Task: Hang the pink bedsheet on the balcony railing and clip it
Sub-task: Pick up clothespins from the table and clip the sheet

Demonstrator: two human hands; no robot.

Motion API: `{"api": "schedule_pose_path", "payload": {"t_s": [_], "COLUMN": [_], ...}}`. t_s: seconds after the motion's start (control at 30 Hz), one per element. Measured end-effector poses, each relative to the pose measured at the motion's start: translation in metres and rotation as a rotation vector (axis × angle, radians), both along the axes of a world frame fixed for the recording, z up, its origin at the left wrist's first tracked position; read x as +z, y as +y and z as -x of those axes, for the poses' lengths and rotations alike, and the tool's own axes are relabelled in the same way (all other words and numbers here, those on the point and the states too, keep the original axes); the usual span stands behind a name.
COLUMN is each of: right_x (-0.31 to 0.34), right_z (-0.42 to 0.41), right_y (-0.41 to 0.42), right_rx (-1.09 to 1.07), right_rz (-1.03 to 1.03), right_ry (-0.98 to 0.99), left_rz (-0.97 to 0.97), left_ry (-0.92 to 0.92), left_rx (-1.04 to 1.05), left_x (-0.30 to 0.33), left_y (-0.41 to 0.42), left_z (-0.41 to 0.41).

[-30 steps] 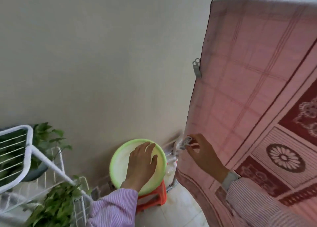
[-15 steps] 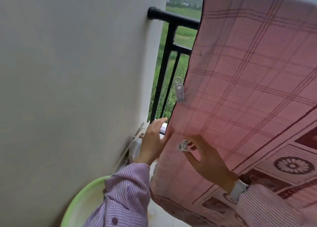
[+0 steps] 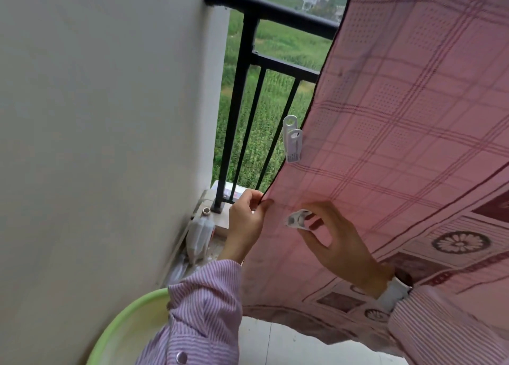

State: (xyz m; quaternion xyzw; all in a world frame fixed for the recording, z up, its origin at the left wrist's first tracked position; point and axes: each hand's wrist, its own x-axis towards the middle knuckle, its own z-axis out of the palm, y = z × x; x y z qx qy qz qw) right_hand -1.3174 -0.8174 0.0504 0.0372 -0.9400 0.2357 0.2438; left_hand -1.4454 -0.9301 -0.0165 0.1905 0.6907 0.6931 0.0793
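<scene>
Pink checked bedsheet [image 3: 399, 144] draped over black metal railing [image 3: 275, 9], left hand [image 3: 245, 221] pinching its dark edge; right hand [image 3: 338, 243] pinching small white plastic clip [image 3: 297, 219] between thumb and fingertips

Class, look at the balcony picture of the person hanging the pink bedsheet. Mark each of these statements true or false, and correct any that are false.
1. The left hand pinches the edge of the pink bedsheet. True.
2. The right hand is empty. False: it holds a white clothes clip between its fingers and thumb.
3. A white clip is already fastened on the bedsheet's edge, above the hands. True.
4. The balcony railing is white. False: it is black.
5. A green basin shows at the bottom left. True.
6. The bedsheet covers the whole railing. False: the top rail and several bars beside the wall are bare.
</scene>
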Motion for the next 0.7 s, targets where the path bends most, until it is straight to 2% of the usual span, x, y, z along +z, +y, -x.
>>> {"api": "schedule_pose_path", "payload": {"t_s": [0.2,0.43,0.7], "right_x": [0.044,0.067,0.067], "right_z": [0.028,0.047,0.055], "right_y": [-0.006,-0.012,-0.015], "right_rx": [0.066,0.092,0.112], "right_rz": [-0.222,-0.456,-0.48], "right_ry": [0.012,0.004,-0.018], "left_rz": [-0.058,-0.095,-0.08], "left_ry": [-0.088,-0.151,-0.138], "left_rx": [-0.203,-0.224,-0.216], "left_x": [0.007,0.007,-0.001], "left_y": [-0.002,-0.003,-0.003], "left_z": [0.008,0.013,0.017]}}
